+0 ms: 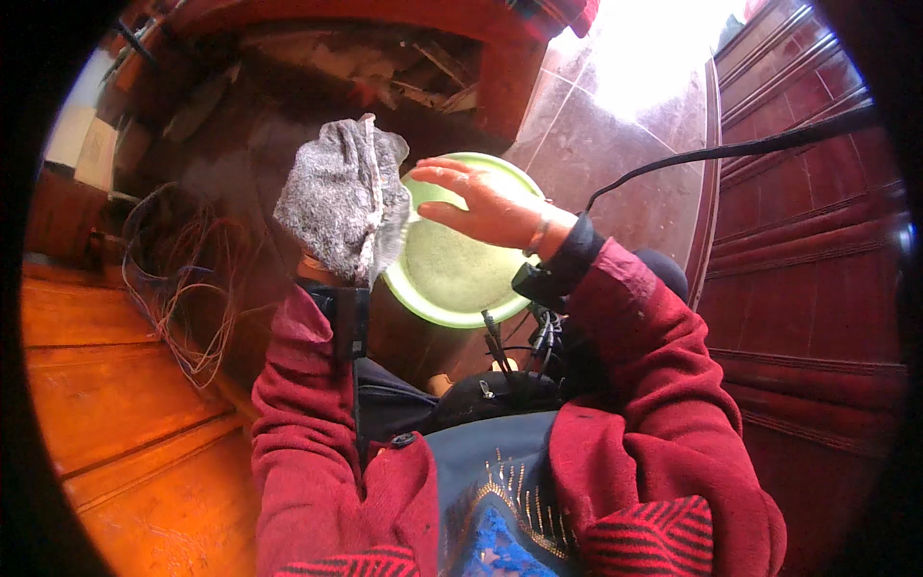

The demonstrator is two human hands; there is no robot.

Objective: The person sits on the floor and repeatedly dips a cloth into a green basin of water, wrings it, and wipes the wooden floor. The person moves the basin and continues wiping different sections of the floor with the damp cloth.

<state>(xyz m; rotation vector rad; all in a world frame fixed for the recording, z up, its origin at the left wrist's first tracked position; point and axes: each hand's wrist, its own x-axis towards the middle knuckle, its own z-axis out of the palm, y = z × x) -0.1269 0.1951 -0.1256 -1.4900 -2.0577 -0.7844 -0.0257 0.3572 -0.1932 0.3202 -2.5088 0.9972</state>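
A wet-looking grey terry cloth [335, 195] with a pale seam covers my left hand [315, 270], which holds it up at the basin's left side. Only a little skin by the wrist shows; the fingers are hidden under the fabric. My right hand [487, 208] hovers over a pale green plastic basin [425, 309], fingers spread and nothing in them. White specks that look like suds sit on its fingers and knuckles. Cloudy liquid [461, 263] appears to fill the basin. The right fingertips are close to the cloth's edge; whether they touch it I cannot tell.
Loose thin wires [198, 303] hang at the left beside an orange wooden surface [137, 389]. A black cable [728, 150] runs from my right wrist. Dark red panelling [800, 288] borders the right. Ahead stands red wooden furniture [505, 86] with scraps beneath.
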